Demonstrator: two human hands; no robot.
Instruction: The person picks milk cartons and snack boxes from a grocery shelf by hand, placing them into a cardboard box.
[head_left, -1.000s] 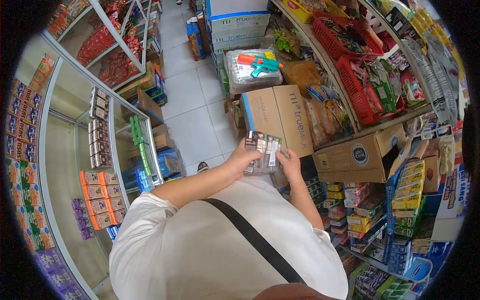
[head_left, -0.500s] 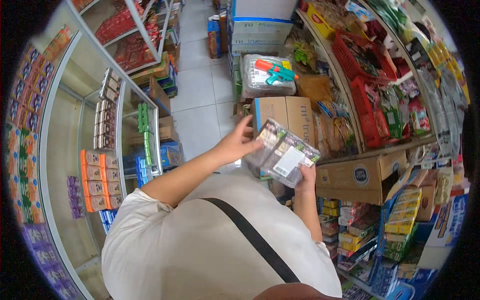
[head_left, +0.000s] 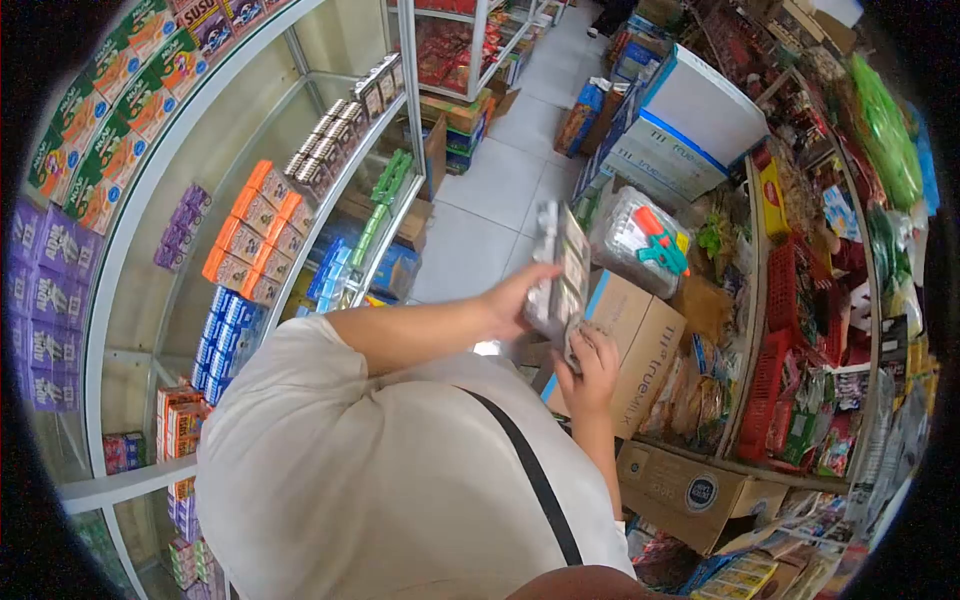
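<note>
A plastic-wrapped pack of small dark cartons (head_left: pixel 570 262) is held up in front of my body, turned almost edge-on and slightly blurred. My left hand (head_left: pixel 515 302) grips its left side, with the thumb across the near face. At the lower end, the fingers of my right hand (head_left: pixel 592 362) are bent around the pack's corner and the loose wrap there. Below and behind the pack stands a brown milk carton box (head_left: pixel 640 335). Beyond it, a teal and orange toy gun (head_left: pixel 660 240) lies on a clear-wrapped bundle (head_left: pixel 622 232).
A glass-fronted cabinet (head_left: pixel 345 185) on the left holds orange packs (head_left: pixel 262 225), blue packs (head_left: pixel 232 325) and dark carton packs (head_left: pixel 325 150). The tiled floor (head_left: pixel 485 190) runs ahead. On the right are red baskets (head_left: pixel 770 390) and another cardboard box (head_left: pixel 690 490).
My view has swung left toward the cabinet. The pack has tilted from showing its broad labelled face to nearly edge-on, and my left hand has closed on its side.
</note>
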